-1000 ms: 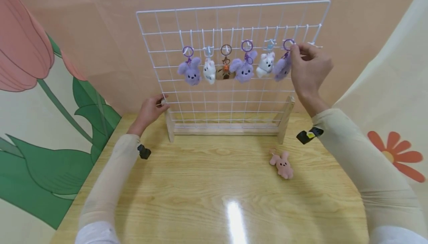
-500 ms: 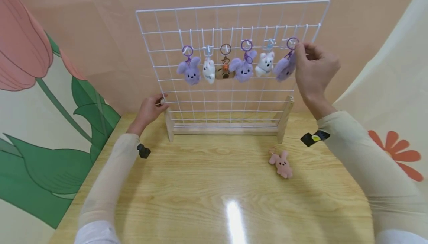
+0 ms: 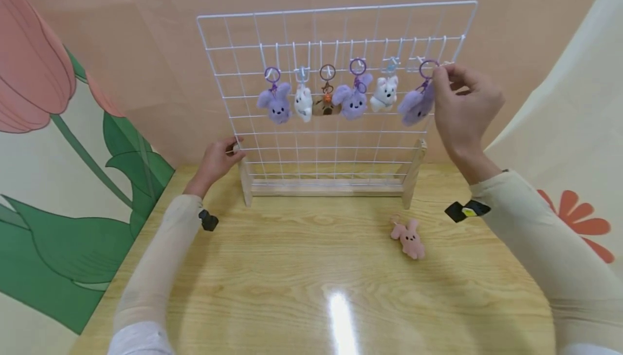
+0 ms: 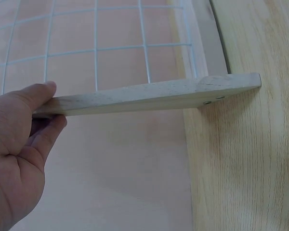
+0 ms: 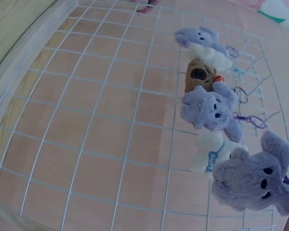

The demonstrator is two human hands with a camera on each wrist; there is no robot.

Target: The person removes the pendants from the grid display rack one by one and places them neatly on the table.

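Note:
My right hand (image 3: 468,100) pinches the purple ring of a purple plush keychain (image 3: 416,105) in front of the rack's right end. In the right wrist view that purple plush keychain (image 5: 255,178) hangs large in the foreground, its face showing. On the left, my left hand (image 3: 219,159) grips the top of the rack's wooden side foot (image 4: 149,96) between thumb and fingers. The white wire grid rack (image 3: 316,141) stands upright on wooden feet. From its hooks hang two purple plush keychains, one being the left-end plush (image 3: 279,105), two white ones, and a brown one (image 3: 327,107).
A pink plush keychain (image 3: 411,240) lies on the wooden table (image 3: 272,268) in front of the rack's right foot. Bare white hooks (image 3: 442,46) line the rack's upper right. A peach backdrop (image 3: 146,30) stands behind, with printed flowers at both sides.
My right hand has shifted right and slightly down, drawing the purple keychain's ring along with it. The left hand stays on the rack's foot.

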